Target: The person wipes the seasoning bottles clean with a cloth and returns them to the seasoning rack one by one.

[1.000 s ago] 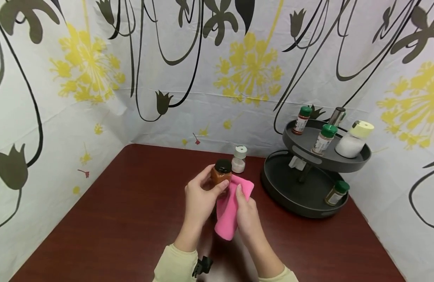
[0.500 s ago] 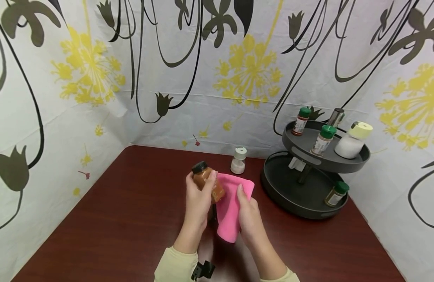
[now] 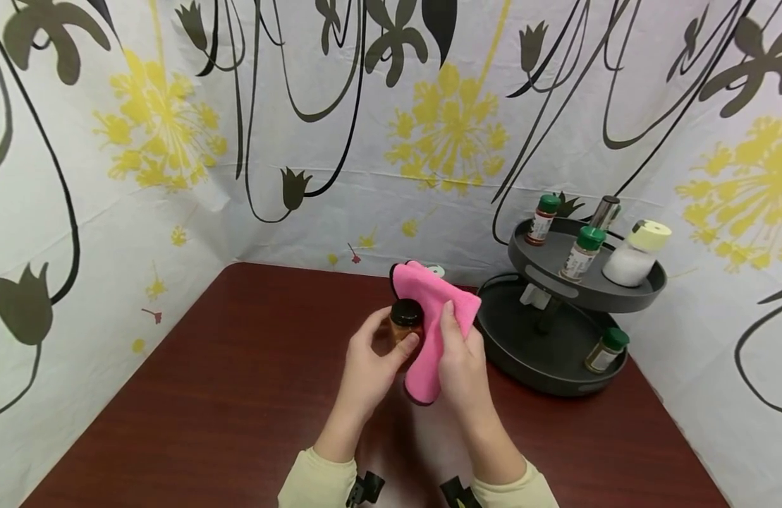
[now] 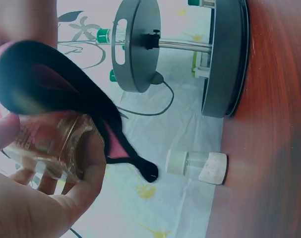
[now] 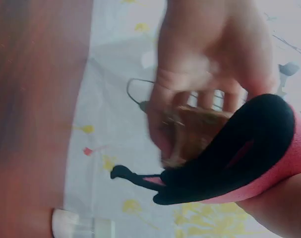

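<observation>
In the head view my left hand (image 3: 370, 367) grips a small jar (image 3: 406, 321) of orange-brown contents, its black lid on top. My right hand (image 3: 463, 367) pinches a folded pink cloth (image 3: 431, 310) against the jar's right side. The left wrist view shows the cloth's black underside (image 4: 86, 94) lying over the jar (image 4: 51, 144), with left fingers (image 4: 90, 163) curled round the glass. Seen from the right wrist, the jar (image 5: 197, 129) sits between the left hand (image 5: 210, 59) and the cloth (image 5: 254, 148).
A two-tier dark grey rack (image 3: 543, 353) stands at the right, holding several spice bottles. Behind the cloth is a white-capped shaker (image 3: 436, 270), mostly hidden in the head view; the left wrist view shows this shaker (image 4: 200, 167) upright on the red-brown table (image 4: 269, 148).
The jar has gone from tilted left to roughly upright, its lid moving right. The right hand and cloth have shifted up and right, now covering most of the shaker.
</observation>
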`<state>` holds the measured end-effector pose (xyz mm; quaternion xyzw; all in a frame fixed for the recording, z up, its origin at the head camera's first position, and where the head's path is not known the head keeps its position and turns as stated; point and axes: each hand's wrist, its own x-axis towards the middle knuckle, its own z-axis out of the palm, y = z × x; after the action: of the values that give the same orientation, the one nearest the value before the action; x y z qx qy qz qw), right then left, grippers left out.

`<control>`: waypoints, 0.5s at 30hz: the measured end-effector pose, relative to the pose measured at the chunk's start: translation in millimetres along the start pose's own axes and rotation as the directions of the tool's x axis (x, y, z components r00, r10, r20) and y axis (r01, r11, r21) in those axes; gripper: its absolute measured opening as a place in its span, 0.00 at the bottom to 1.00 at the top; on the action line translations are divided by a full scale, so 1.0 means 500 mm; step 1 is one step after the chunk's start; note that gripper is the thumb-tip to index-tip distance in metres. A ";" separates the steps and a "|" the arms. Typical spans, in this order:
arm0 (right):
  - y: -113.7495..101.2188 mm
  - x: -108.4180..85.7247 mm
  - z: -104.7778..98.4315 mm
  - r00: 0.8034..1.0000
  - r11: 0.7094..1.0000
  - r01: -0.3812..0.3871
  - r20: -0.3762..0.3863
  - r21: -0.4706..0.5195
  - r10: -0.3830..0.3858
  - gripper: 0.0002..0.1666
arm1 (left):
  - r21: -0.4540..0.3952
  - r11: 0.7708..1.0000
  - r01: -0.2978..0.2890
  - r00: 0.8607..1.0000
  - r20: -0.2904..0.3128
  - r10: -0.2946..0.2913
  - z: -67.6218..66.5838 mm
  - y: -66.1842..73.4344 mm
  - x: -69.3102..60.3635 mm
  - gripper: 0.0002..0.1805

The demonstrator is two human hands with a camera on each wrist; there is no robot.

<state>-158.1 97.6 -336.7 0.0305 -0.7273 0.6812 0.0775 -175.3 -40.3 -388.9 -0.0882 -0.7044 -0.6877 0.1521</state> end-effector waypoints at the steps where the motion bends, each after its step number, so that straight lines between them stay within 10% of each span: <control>1: 0.007 -0.001 0.004 1.000 1.000 0.000 0.002 0.003 0.000 0.33 | -0.005 1.000 -0.010 1.000 -0.012 0.010 0.000 0.003 0.001 0.25; 8: 0.086 -0.018 0.036 0.994 0.996 -0.090 0.067 0.030 0.088 0.36 | 0.040 0.997 -0.071 0.992 -0.101 0.075 -0.014 0.013 0.010 0.25; 15: 0.098 -0.021 0.038 0.979 0.980 -0.191 0.088 0.060 0.185 0.39 | 0.102 0.993 -0.058 0.995 -0.069 0.066 -0.011 0.007 0.008 0.25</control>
<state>-156.3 81.5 -387.9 -0.0078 -0.7058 0.7081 -0.0184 -177.3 -46.1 -384.0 -0.0774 -0.7290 -0.6491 0.2029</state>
